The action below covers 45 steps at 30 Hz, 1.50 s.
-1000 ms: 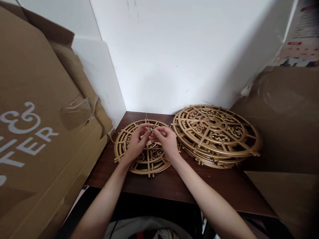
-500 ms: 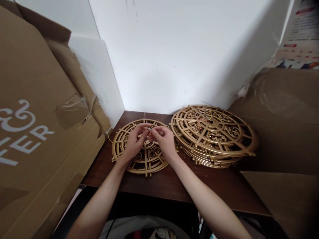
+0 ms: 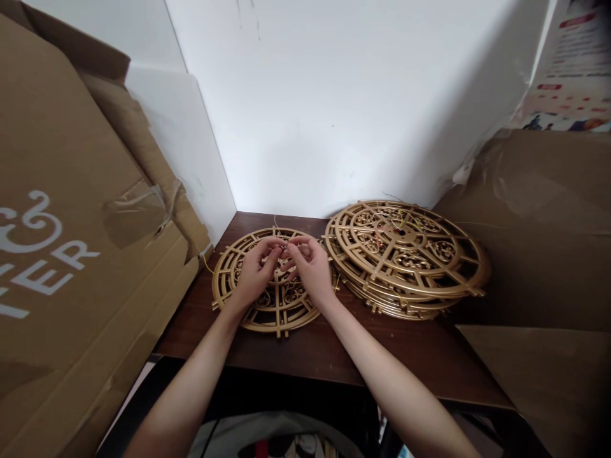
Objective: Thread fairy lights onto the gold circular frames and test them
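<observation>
A round gold openwork frame [image 3: 281, 318] with scroll patterns lies flat on the dark wooden table, below both hands. Above its middle, my left hand [image 3: 258, 267] is closed in a pinch, thumb against fingers. My right hand [image 3: 309, 264] pinches right beside it, and the fingertips of the two hands meet. Whatever small thing sits between them is mostly covered by the fingers, so its kind cannot be made out. A thin yellow wire [image 3: 208, 263] sticks out past the frame's left side.
To the right stands a stack of similar gold frames [image 3: 405, 254], with loose thin wires on top. Large cardboard boxes flank the dark wooden table [image 3: 305, 353]: one box [image 3: 71, 159] at left, another [image 3: 539, 222] at right. A white panel [image 3: 296, 108] rises behind.
The fingertips have shifted slightly, and the small piece that showed between them is now more covered. The view has moved a little; the frames stay in place.
</observation>
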Each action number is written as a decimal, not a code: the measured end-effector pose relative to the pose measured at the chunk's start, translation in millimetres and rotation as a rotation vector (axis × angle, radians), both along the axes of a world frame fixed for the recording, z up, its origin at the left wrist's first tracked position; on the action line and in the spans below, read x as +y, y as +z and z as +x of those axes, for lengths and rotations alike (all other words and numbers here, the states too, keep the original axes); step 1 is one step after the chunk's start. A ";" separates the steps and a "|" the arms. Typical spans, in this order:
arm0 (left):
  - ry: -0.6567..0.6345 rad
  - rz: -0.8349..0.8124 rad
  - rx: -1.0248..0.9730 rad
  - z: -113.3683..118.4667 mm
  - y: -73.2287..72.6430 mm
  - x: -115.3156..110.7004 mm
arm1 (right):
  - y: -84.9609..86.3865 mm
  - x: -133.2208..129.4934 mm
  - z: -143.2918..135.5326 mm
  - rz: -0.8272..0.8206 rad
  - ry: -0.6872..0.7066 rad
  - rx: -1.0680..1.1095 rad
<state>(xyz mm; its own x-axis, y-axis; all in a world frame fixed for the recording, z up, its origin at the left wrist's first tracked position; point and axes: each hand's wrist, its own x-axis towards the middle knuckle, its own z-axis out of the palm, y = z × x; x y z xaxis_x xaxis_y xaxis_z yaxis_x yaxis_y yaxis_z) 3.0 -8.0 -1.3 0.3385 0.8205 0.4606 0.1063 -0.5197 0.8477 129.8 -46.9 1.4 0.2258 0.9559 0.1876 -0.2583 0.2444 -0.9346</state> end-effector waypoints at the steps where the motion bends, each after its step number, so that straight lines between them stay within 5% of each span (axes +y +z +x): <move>1: -0.006 -0.018 -0.021 0.0 -0.4 0.4 | 1.0 -1.9 0.5 0.018 -0.013 -0.071; 9: -0.002 -0.088 -0.133 -0.1 -5.0 3.9 | 4.6 -7.6 6.3 0.266 -0.261 -0.742; 24: -0.043 -0.187 -0.203 3.2 0.1 -0.5 | -0.3 -5.8 6.9 0.304 -0.278 -0.845; 31: 0.072 -0.164 -0.276 -0.3 6.2 2.3 | 8.6 -11.7 5.9 0.330 -0.377 -0.751; 40: 0.287 -0.457 -0.606 -7.3 0.2 11.7 | -3.0 -14.2 -5.4 0.427 -0.103 -0.790; 45: 0.351 -0.484 -0.667 -8.5 -1.9 13.7 | -16.5 -17.4 -19.3 0.478 0.000 -0.851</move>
